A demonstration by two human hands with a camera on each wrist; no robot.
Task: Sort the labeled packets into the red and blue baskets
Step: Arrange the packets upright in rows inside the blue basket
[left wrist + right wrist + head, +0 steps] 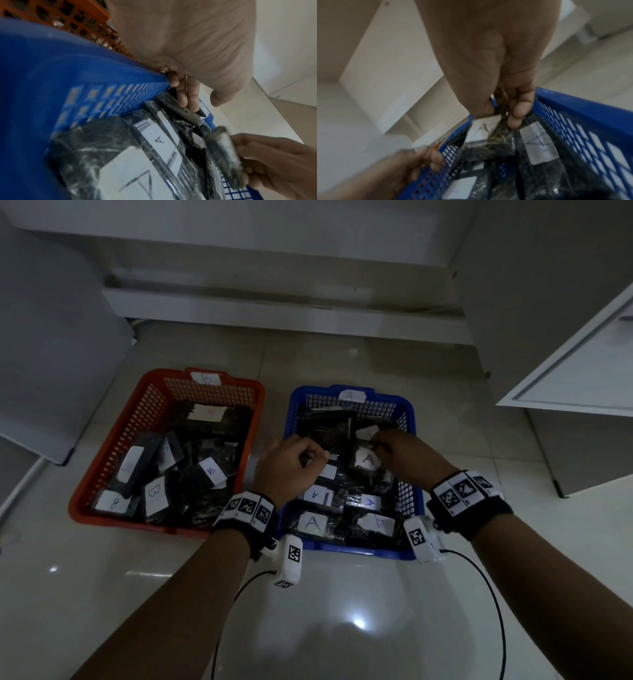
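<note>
Over blue basket (409,419): two hands, packets.

A: We log the head view as high, facing forward and down; the blue basket (356,549) sits mid-frame, the red basket (113,515) just left of it.

B: We note both wrist views sit very close, right at the blue basket's rim (51,65), each looking along its own hand (489,63). All three views share the blue basket's packets (539,144).
</note>
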